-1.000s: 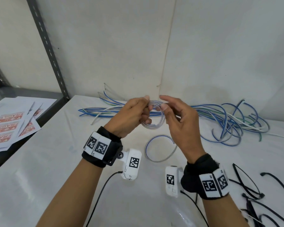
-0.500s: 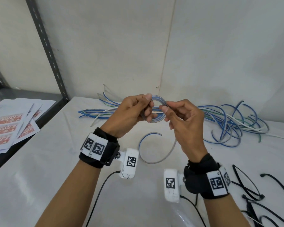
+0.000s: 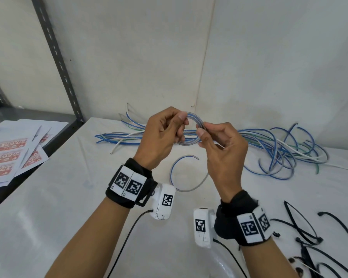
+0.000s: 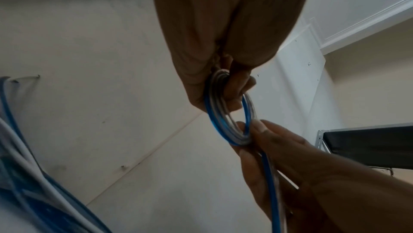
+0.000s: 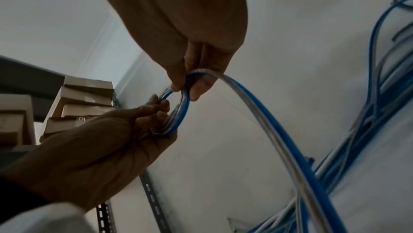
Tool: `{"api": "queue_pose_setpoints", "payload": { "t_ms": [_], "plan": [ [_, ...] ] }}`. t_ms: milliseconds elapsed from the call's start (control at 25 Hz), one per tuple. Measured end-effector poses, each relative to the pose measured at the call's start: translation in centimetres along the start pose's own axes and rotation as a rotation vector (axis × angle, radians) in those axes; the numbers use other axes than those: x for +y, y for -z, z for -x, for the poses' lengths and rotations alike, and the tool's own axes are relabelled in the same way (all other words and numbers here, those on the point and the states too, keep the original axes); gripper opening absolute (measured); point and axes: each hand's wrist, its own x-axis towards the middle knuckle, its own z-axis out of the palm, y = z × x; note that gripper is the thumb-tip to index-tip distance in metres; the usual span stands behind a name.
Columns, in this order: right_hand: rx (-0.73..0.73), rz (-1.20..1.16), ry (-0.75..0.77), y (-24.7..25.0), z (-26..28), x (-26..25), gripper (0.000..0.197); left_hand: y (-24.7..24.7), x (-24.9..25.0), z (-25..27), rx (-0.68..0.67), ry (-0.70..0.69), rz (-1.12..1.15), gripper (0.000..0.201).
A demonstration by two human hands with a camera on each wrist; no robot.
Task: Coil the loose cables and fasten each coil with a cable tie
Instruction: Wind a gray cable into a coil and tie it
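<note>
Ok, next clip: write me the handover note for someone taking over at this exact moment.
Left hand: grips the left side of the small blue-and-clear cable coil, held above the white table.
Right hand: pinches the coil's right side; the cable's loose tail hangs in a curve below.
Pile of loose blue and white cables lies against the wall. Black cable ties lie at the right.
Done: most of this cable wound.
Left: wind in the tail, tie the coil, then coil and tie the pile.
</note>
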Motion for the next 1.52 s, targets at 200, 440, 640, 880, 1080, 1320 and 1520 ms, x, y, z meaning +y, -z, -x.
{"api": "queue_pose_setpoints", "payload": {
  "t_ms": [200,440,640,880,1080,1320,1520],
  "plan": [
    [0.075,-0.194,-0.053,-1.1,0.8,-0.2,0.008,-0.4,0.4,0.3,0.032,0.041,0.081,0.031],
    [-0.063,-0.120,-0.049,0.6,-0.7,-0.3,0.006,0.9,0.9,0.2,-0.169,0.179,0.119,0.027],
    [-0.365,0.098,-0.136,2.7,-1.9,-0.9,0.026,1.4,0.7,0.3,-0.173,0.049,-0.101,0.022],
    [-0.219,0.353,0.052,2.1,-1.5,-0.2,0.011,1.4,0.5,0.2,-0.188,0.006,-0.186,0.020],
    [0.049,0.009,-0.043,-0.6,0.6,0.3,0.008,0.6,-0.3,0.3,-0.048,0.054,0.012,0.024],
    [0.006,-0.298,-0.174,-1.7,0.8,0.5,0.016,-0.2,-0.1,0.0,0.089,0.174,0.319,0.025],
    [-0.250,-0.006,-0.027,1.5,-1.4,0.2,0.016,0.6,0.8,-0.2,-0.173,0.380,0.175,0.041]
  ]
}}
